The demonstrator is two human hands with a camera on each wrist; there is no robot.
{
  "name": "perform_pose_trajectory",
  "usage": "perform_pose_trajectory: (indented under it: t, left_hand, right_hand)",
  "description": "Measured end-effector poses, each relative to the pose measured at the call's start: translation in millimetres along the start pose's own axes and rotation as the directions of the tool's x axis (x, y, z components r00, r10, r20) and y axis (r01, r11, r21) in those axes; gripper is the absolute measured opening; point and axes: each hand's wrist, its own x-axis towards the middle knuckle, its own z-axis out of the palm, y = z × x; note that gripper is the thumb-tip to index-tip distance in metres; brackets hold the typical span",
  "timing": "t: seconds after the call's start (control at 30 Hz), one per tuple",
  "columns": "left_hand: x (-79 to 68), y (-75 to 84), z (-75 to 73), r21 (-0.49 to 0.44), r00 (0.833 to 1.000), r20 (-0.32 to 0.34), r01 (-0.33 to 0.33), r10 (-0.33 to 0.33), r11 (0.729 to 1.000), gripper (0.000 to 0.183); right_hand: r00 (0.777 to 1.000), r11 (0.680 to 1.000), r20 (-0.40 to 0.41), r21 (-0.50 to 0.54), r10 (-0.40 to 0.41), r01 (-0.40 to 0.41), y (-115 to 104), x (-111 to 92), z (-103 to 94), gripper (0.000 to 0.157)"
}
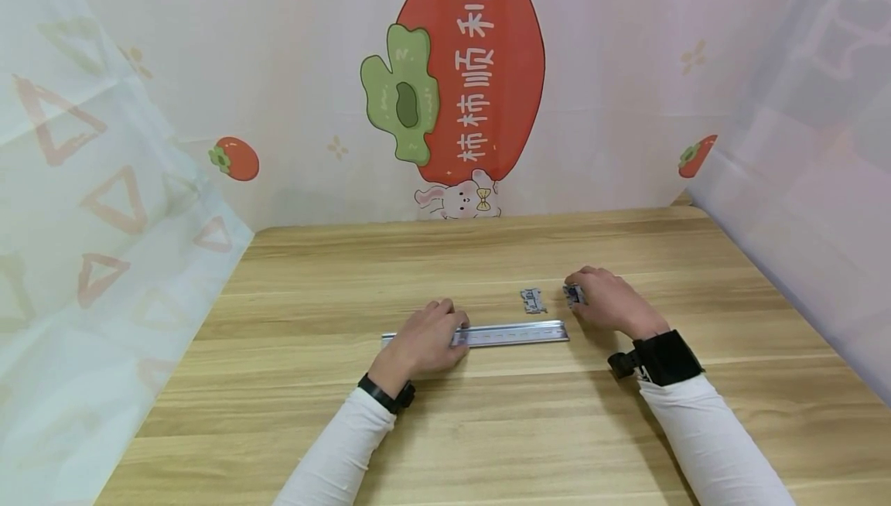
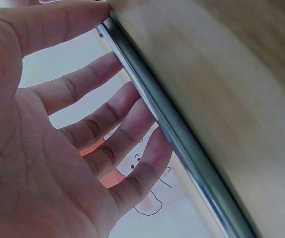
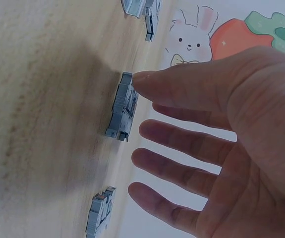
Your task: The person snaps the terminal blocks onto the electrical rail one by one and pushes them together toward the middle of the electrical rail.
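Observation:
A slotted metal DIN rail [image 1: 515,333] lies across the table. My left hand [image 1: 428,338] holds it toward its left end, thumb on the near edge and fingertips along the far edge; the left wrist view shows the rail's side [image 2: 167,119] against the fingers. My right hand [image 1: 611,301] is over a grey terminal block [image 1: 574,295], which lies on the table. In the right wrist view the thumb tip is at one end of that block [image 3: 122,106], the other fingers fairly straight. Another grey terminal block [image 1: 532,301] lies just behind the rail.
A further grey terminal block [image 3: 100,213] shows low in the right wrist view; in the head view the right hand hides it. A printed cloth [image 1: 592,104] hangs behind the wooden table [image 1: 313,274], with pale sheets at both sides.

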Motion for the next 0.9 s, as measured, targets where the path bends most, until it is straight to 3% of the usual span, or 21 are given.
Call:
perform_pose_trajectory:
  t: [0.9]
  left_hand:
    - [0.0,0.8,-0.7,0.009,1.000,-0.002,-0.006,0.006,1.000,0.034]
  right_hand:
    - [1.000,1.000,-0.015,-0.022,-0.014,0.014,-0.6,1.5,4.9,0.036]
